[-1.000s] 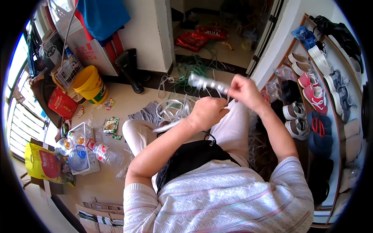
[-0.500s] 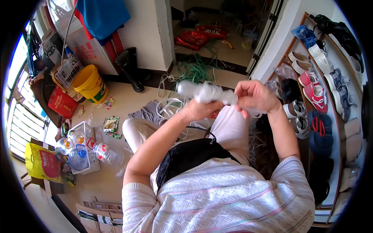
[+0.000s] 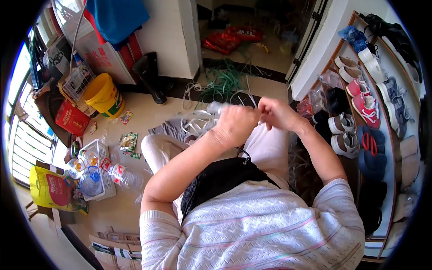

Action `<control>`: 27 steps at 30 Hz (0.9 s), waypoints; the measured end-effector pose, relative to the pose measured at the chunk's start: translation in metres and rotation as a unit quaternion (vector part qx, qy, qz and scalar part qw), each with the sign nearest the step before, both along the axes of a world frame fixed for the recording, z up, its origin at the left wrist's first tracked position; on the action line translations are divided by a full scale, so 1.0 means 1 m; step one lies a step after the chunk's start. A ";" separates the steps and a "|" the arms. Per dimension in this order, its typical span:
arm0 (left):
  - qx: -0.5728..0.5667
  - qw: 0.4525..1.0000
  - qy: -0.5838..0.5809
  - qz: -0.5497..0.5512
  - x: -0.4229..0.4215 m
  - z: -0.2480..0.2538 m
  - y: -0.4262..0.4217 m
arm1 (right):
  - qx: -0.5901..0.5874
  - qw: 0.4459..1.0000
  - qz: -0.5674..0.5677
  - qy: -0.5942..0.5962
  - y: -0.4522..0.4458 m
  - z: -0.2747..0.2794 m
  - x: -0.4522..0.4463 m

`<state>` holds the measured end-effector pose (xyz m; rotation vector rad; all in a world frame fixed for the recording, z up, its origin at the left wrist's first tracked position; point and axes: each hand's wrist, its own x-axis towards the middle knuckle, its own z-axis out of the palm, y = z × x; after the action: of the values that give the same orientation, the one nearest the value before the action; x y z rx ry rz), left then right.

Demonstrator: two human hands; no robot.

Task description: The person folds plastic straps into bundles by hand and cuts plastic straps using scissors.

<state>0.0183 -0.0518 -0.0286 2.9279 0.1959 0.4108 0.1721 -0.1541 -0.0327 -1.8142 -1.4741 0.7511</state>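
Above my lap, my left hand (image 3: 238,125) is closed in a fist, its back turned up, around a bundle of white plastic strap (image 3: 215,108). Most of that bundle is hidden behind the hand; a blurred end sticks out to the left. My right hand (image 3: 280,115) is close beside it, with thumb and fingers curled together on a small white bit of the strap. Loose white straps (image 3: 198,123) lie on the floor past my knees, by a grey cloth (image 3: 168,129). Farther off is a tangle of green strap (image 3: 225,83).
At the right stands a shoe rack (image 3: 335,58) full of shoes. On the left are a yellow bucket (image 3: 101,94), a white basket (image 3: 108,186) with plastic bottles, and a yellow bag (image 3: 51,189). Black boots (image 3: 150,76) stand by the wall, near a doorway with red bags (image 3: 220,42).
My left hand has turned over, back up, and moved slightly right and closer to my right hand. The white bundle, in plain sight before, is now mostly covered. My right hand has shifted slightly left.
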 end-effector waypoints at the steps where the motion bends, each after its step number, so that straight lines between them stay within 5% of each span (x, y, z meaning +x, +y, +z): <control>1: -0.019 0.999 -0.033 -0.031 -0.001 0.003 0.003 | -0.022 0.998 0.041 0.044 -0.002 0.001 -0.004; 5: -0.234 0.959 -0.008 -0.159 -0.007 0.013 0.021 | -0.105 0.964 0.144 0.195 -0.012 0.012 -0.008; 10: -0.341 0.930 0.055 -0.127 -0.005 0.001 0.020 | -0.120 0.928 0.153 0.316 -0.020 0.003 -0.008; 13: -0.356 0.926 0.080 -0.094 -0.002 -0.013 0.016 | -0.135 0.942 0.144 0.270 -0.026 0.015 -0.018; 16: -0.348 0.931 0.079 -0.079 0.001 -0.029 0.014 | -0.220 0.960 0.127 -0.114 -0.028 0.014 -0.018; 17: -0.341 0.934 0.072 -0.078 0.001 -0.032 0.014 | -0.190 0.967 0.141 -0.099 -0.031 0.014 -0.018; 20: -0.502 0.850 0.128 -0.091 -0.001 -0.034 0.022 | -0.098 0.976 0.184 -0.058 -0.042 0.016 -0.016; 21: -0.567 0.807 0.131 -0.101 -0.003 -0.033 0.023 | -0.056 0.976 0.194 0.080 -0.042 0.011 -0.016; 23: -0.682 0.709 0.134 -0.119 -0.010 -0.028 0.022 | -0.094 0.967 0.163 0.170 -0.045 0.018 -0.012; 26: -0.755 0.622 0.080 -0.193 -0.011 -0.045 0.025 | -0.059 0.958 0.122 0.254 -0.042 0.024 -0.005; 27: -0.755 0.630 0.057 -0.173 -0.013 -0.032 0.017 | -0.030 0.955 0.104 0.276 -0.039 0.022 -0.003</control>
<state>0.0051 -0.0350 -0.0605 1.2190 -0.0406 -0.0735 0.1688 -0.1931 -0.0106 -1.3401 -1.2775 1.2981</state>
